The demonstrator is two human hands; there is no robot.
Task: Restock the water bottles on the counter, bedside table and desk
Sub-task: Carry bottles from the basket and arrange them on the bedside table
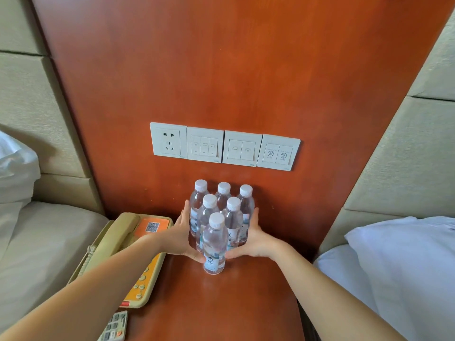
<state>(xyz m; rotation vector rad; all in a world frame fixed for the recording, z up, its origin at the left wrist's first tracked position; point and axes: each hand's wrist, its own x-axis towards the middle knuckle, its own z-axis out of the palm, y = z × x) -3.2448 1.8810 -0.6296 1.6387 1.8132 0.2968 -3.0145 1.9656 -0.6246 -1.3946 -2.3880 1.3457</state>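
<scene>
Several clear water bottles with white caps stand upright in a triangle on the wooden bedside table (221, 303), against the back panel. The front bottle (215, 244) is nearest me. My left hand (181, 236) presses flat against the left side of the cluster, fingers stretched along the bottles. On the right side my right hand (253, 238) does the same. Both palms face inward and touch the bottles; neither hand wraps around a single bottle.
A beige telephone (120, 249) with an orange keypad lies left of the bottles. A remote control (114, 327) sits at the table's front left. Wall sockets and switches (224, 146) are above. Beds with white pillows flank the table on both sides.
</scene>
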